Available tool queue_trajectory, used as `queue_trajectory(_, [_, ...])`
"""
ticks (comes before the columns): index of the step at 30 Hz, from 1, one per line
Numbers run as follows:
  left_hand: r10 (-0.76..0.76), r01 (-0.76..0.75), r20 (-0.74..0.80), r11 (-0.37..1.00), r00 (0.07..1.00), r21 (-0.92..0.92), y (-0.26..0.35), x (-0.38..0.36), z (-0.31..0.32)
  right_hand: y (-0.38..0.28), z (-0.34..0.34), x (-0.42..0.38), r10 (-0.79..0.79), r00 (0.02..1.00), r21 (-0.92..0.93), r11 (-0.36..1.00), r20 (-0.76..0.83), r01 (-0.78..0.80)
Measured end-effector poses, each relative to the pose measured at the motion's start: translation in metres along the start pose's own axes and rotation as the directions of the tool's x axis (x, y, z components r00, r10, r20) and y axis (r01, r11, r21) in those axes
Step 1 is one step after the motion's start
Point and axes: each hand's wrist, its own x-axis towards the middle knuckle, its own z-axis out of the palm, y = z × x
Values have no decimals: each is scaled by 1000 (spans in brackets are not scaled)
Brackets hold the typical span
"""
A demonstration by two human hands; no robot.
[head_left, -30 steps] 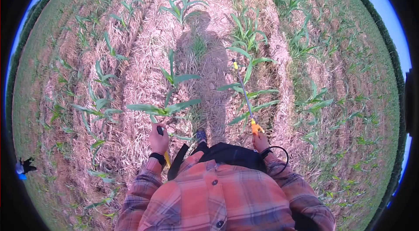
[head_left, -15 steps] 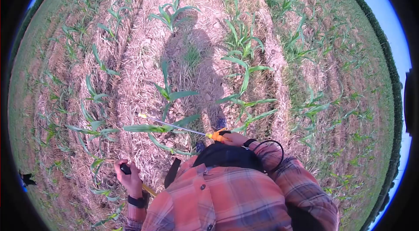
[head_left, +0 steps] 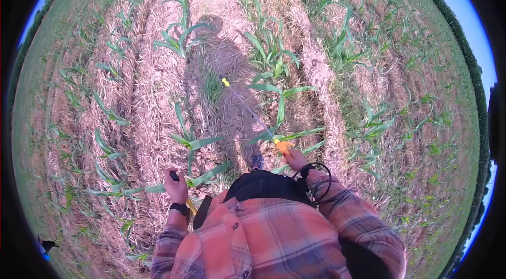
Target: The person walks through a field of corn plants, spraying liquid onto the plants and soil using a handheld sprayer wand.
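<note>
My right hand (head_left: 296, 160) is closed around the orange handle of a spray wand (head_left: 283, 146). Its thin metal tube (head_left: 251, 111) points forward and slightly left, ending in a yellow nozzle (head_left: 225, 83) over the ground by a tuft of grass (head_left: 212, 88). A black hose (head_left: 328, 184) loops beside my right wrist. Low on the left, my left hand (head_left: 177, 188) is wrapped around a black grip (head_left: 174, 175). A yellow bar (head_left: 192, 206) shows near that wrist, partly hidden by my sleeve. A young corn plant (head_left: 191, 143) stands between my hands and the nozzle.
Rows of young corn run ahead, with plants at centre (head_left: 280, 100), ahead left (head_left: 180, 41) and right (head_left: 375, 129). Dry straw (head_left: 158, 94) covers the soil. My shadow (head_left: 225, 57) falls forward. A dark hedge (head_left: 458, 41) edges the field.
The wand has swung from pointing left to pointing forward, with my right hand moving slightly forward and right. My left hand has moved right and a little forward, still on the black grip.
</note>
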Motion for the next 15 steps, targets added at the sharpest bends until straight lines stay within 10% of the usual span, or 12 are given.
queue_trajectory(6, [-86,90,57,994,995,-63,37,38,17,40,-59,21,389,890,498,836,-240,-231])
queue_trajectory(15, [0,-25,-129,981,992,-193,150,49,-54,65,-133,53,609,692,837,547,-388,-12])
